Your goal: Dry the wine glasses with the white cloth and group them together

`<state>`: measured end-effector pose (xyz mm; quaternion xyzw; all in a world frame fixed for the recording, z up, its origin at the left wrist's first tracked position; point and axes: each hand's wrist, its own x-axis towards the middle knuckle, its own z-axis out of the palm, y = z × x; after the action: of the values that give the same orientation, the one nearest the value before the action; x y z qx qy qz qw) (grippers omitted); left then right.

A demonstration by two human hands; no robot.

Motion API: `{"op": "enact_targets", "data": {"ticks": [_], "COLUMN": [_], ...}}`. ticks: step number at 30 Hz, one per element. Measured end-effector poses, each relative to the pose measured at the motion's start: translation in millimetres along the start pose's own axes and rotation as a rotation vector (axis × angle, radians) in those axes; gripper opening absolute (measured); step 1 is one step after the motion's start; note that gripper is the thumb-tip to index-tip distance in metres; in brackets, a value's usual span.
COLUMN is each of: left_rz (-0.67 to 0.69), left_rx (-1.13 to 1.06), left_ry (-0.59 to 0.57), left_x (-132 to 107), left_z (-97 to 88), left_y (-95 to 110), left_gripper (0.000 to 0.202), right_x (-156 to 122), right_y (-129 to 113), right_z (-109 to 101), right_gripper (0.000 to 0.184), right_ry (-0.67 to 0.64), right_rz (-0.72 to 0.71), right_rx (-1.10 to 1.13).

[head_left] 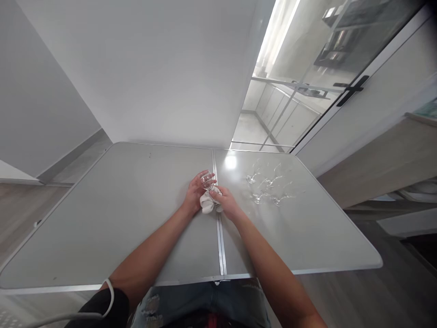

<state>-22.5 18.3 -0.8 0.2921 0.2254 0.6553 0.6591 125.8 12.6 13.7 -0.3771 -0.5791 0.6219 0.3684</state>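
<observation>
Over the middle of the table, my left hand (194, 193) is closed around a clear glass (206, 179), which looks like the bowl of a stemmed wine glass. My right hand (226, 200) grips a white cloth (209, 203) against the lower part of that glass. The cloth covers the stem and base, so I cannot see them. To the right of my hands stand several clear stemmed glasses (258, 198), grouped close together; their bowls are faint against the table.
The grey folding table (136, 218) has a metal seam (221, 248) down its middle. A white wall (170, 91) rises behind it. At the back right is a glazed door (293, 91) with a black handle (353, 91). A pale cable (109, 294) runs by my left arm.
</observation>
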Motion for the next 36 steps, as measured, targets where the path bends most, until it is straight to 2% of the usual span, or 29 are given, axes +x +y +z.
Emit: {"op": "enact_targets", "data": {"ticks": [2, 3, 5, 7, 10, 12, 13, 15, 17, 20, 22, 23, 25, 27, 29, 32, 36], "left_rz": [-0.037, -0.041, -0.029, -0.002, 0.077, 0.118, 0.121, 0.093, 0.056, 0.045, 0.064, 0.075, 0.089, 0.088, 0.071, 0.076, 0.190], "left_rx": [-0.027, -0.033, -0.033, -0.006, 0.048, 0.069, 0.076, 0.084, 0.073, 0.039, 0.026, 0.027, 0.035, 0.051, 0.069, 0.071, -0.020], "left_ry": [-0.049, -0.067, -0.077, -0.046, 0.047, 0.086, 0.094, 0.081, 0.056, 0.041, 0.059, 0.070, 0.075, 0.036, -0.020, -0.024, 0.090], "left_x": [-1.6, -2.2, -2.5, -1.4, 2.0, 3.6, 4.0, 3.6, 2.5, 1.5, 1.5, 1.5, 0.9, -0.1, -0.8, 0.9, 6.0], "left_z": [-0.8, -0.9, -0.4, 0.4, 1.4, 1.5, 1.4, 0.8, 0.0, -0.8, -0.5, -0.1, 1.6, 4.2, 6.6, 6.9, 0.9], "left_y": [1.5, 2.1, 2.4, 1.7, -0.4, -1.3, -1.4, -1.2, -0.8, -0.8, -0.5, -0.2, 0.7, 1.5, 2.0, 2.4, 3.5], "left_gripper": [0.058, 0.059, 0.059, 0.056, 0.054, 0.056, 0.056, 0.056, 0.055, 0.053, 0.053, 0.054, 0.060, 0.068, 0.072, 0.064, 0.052], "right_x": [-1.5, -2.1, -2.3, -1.4, 0.2, 0.7, 0.9, 1.4, 2.3, 3.5, 3.6, 3.4, 2.2, 0.3, -2.0, -4.6, -3.3], "right_y": [-1.9, -2.7, -3.5, -2.9, 1.1, 4.1, 5.0, 4.9, 2.5, -2.1, -3.8, -4.1, -4.5, -5.4, -7.6, -11.0, -8.4], "right_z": [-3.0, -4.2, -4.7, -2.9, 2.7, 6.1, 7.2, 7.7, 6.4, 3.7, 2.7, 2.4, 1.8, 0.6, -1.3, -3.4, -0.5], "right_gripper": [0.040, 0.042, 0.042, 0.036, 0.027, 0.028, 0.028, 0.025, 0.026, 0.039, 0.043, 0.042, 0.037, 0.031, 0.028, 0.028, 0.030], "right_ry": [-0.147, -0.207, -0.237, -0.107, 0.227, 0.339, 0.351, 0.301, 0.201, 0.040, 0.024, 0.053, 0.162, 0.276, 0.359, 0.433, 0.605], "right_rz": [0.144, 0.189, 0.181, 0.050, -0.197, -0.265, -0.267, -0.231, -0.139, 0.047, 0.089, 0.066, -0.050, -0.193, -0.284, -0.292, -0.281], "right_rx": [0.286, 0.351, 0.310, 0.048, -0.510, -0.732, -0.757, -0.640, -0.327, 0.177, 0.298, 0.268, 0.068, -0.189, -0.341, -0.346, -0.216]}}
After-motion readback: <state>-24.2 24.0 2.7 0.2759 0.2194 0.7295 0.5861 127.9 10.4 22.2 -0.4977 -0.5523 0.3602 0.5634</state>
